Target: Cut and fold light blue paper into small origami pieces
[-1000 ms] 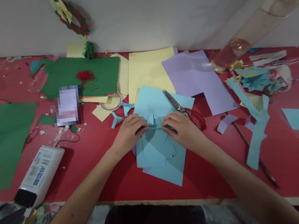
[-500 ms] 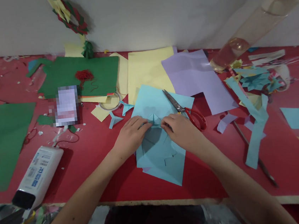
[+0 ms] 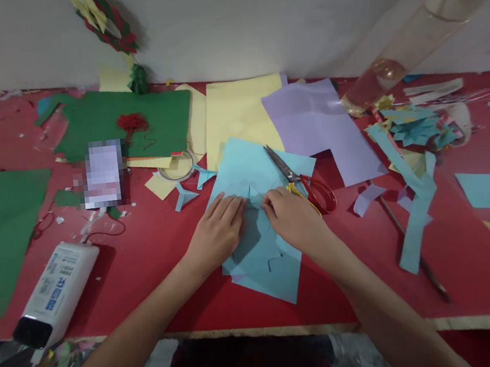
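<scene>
A small folded piece of light blue paper [image 3: 253,196] lies between my hands, on top of larger light blue sheets [image 3: 277,285]. My left hand [image 3: 218,232] rests at its left side, fingers bent together and fingertips touching its edge. From the right, my right hand [image 3: 290,212] pinches the piece between thumb and curled forefinger. Scissors [image 3: 322,193] with red handles lie right beside my right hand, and part of a yellow handle shows under them. Left of the sheets sit two small folded blue paper shapes [image 3: 184,196]. My fingers hide part of the folded piece.
Purple paper [image 3: 314,118], yellow paper [image 3: 241,111] and green paper [image 3: 163,119] lie at the back. A roll of tape [image 3: 177,166], a phone [image 3: 103,175] and a white power bank [image 3: 59,290] are left. Right are blue strips [image 3: 419,218], a thin stick [image 3: 427,275] and a clear bottle [image 3: 406,50].
My left hand has turned flatter, its fingers drawn together over the left side of the folded piece. My right hand keeps its pinch almost in place. The whole view has shifted slightly.
</scene>
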`<state>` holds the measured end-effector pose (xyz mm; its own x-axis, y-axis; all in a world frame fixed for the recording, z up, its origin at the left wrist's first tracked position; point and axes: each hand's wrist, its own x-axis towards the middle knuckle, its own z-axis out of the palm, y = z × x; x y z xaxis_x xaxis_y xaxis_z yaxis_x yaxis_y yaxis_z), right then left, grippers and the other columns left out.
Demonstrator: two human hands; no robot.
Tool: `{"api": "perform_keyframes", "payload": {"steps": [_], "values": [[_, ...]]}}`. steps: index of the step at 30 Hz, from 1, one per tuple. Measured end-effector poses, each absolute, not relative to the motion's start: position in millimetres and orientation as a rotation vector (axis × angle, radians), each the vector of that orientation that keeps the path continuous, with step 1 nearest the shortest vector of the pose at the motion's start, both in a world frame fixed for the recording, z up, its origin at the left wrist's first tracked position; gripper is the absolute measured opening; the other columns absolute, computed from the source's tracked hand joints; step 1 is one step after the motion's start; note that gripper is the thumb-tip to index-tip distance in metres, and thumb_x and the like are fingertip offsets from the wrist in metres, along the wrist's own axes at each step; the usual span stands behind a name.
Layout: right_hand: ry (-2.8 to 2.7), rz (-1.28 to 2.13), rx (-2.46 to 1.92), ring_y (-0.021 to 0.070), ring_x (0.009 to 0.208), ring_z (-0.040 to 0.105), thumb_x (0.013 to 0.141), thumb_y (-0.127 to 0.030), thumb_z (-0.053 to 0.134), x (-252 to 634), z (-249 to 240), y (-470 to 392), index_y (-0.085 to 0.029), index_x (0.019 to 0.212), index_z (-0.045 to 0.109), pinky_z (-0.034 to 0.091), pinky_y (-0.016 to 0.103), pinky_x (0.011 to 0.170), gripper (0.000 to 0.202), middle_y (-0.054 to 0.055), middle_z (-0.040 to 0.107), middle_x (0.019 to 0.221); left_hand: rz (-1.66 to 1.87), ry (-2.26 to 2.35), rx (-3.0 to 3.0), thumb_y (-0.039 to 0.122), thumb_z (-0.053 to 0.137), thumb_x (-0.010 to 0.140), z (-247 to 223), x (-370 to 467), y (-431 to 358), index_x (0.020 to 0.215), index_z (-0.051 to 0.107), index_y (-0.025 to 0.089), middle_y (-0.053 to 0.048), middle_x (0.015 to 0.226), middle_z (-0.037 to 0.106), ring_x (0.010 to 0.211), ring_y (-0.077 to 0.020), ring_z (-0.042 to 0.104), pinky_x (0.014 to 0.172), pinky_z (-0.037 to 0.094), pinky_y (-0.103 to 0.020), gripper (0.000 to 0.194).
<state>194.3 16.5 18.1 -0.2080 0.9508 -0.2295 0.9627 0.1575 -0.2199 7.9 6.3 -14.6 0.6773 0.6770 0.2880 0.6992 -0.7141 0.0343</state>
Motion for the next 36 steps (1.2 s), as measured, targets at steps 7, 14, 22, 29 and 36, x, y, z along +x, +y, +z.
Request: {"api": "perform_keyframes", "payload": {"steps": [7,14,22,29,36], "values": [[2.328,-0.534,1.972,0.02,0.079,0.062,0.098,-0.017,0.043,193.5,17.8,18.0,-0.014,0.095,0.059,0.029,0.029,0.058,0.018,0.009,0.066,0.094,-0.282,-1.079,-2.863,0.034,0.044,0.101,-19.9,11.9,-7.4,0.142,0.046,0.002,-0.023,0.15,0.042,0.142,-0.0327,0.038,0.118,0.033,-0.048,0.052],[2.357,-0.492,1.94,0.021,0.078,0.063,0.098,-0.018,0.042,193.8,18.5,18.2,-0.013,0.095,0.059,0.03,0.029,0.055,0.018,0.01,0.066,0.094,-0.221,-1.17,-2.896,0.033,0.04,0.102,-19.7,14.1,-10.1,0.145,0.043,0.003,-0.021,0.153,0.038,0.144,-0.0311,0.035,0.119,0.033,-0.046,0.052],[2.339,-0.501,1.973,0.0199,0.074,0.062,0.098,-0.018,0.045,192.6,18.5,17.3,-0.014,0.094,0.059,0.029,0.029,0.055,0.015,0.009,0.065,0.092,-0.241,-1.199,-2.91,0.033,0.04,0.102,-18.2,13.7,-10.2,0.144,0.045,0.003,-0.02,0.153,0.039,0.143,-0.0308,0.037,0.118,0.034,-0.046,0.052],[2.318,-0.499,1.987,0.0199,0.075,0.062,0.098,-0.018,0.044,190.6,20.2,15.4,-0.014,0.093,0.057,0.028,0.029,0.055,0.015,0.008,0.065,0.093,-0.282,-1.216,-2.912,0.033,0.042,0.102,-18.7,12.5,-10.1,0.143,0.046,0.004,-0.02,0.153,0.039,0.144,-0.0307,0.036,0.118,0.034,-0.047,0.051],[2.36,-0.478,1.994,0.0187,0.071,0.061,0.097,-0.018,0.045,192.1,17.8,14.0,-0.015,0.091,0.055,0.029,0.028,0.054,0.012,0.008,0.064,0.089,-0.341,-1.298,-2.884,0.035,0.046,0.1,-19.6,11.4,-13.6,0.144,0.046,0.01,-0.021,0.153,0.039,0.143,-0.0323,0.037,0.115,0.037,-0.049,0.05]]}}
